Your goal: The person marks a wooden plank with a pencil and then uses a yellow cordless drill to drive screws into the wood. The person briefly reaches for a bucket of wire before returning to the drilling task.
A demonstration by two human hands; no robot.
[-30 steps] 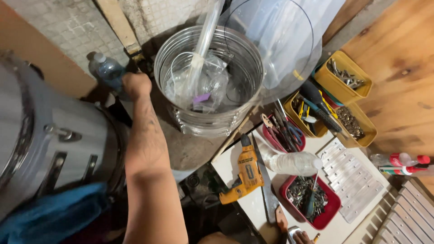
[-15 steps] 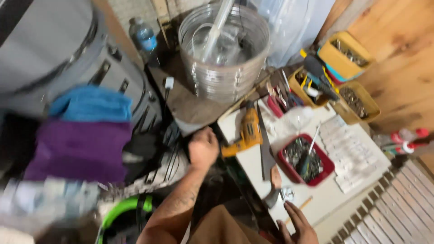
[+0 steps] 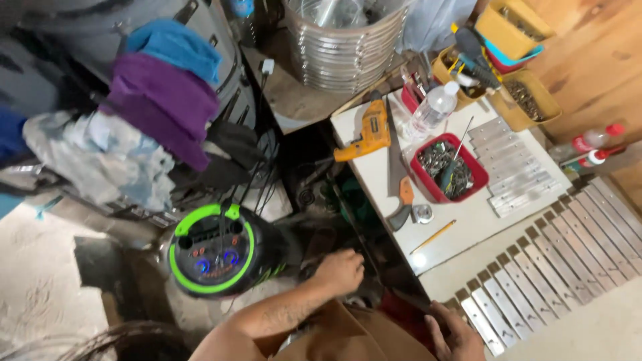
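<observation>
Cluttered workshop floor fills the frame, with a white table running from the upper middle toward the lower right and pale concrete at the lower left and lower right

At the lower middle, the left hand reaches into a dark gap under the table's near edge, knuckles up, fingers curled down together; what they touch is hidden in shadow, so I cannot tell whether they grip anything. The right hand sits at the bottom edge, right of centre, fingers spread apart and holding nothing, just beside a row of flat metal bars laid side by side on the floor

Left of the left hand stands a round black speaker with a bright green rim. Above the hand, on the table, lie a handsaw with an orange and grey handle, an orange drill, a pencil, a red tray full of small hardware, a clear plastic bottle and a second set of metal bars. Yellow bins of tools and screws sit at the upper right against a wooden wall

At the top middle stands a ribbed metal bucket. At the upper left, blue, purple and pale cloths hang over a large grey drum
</observation>
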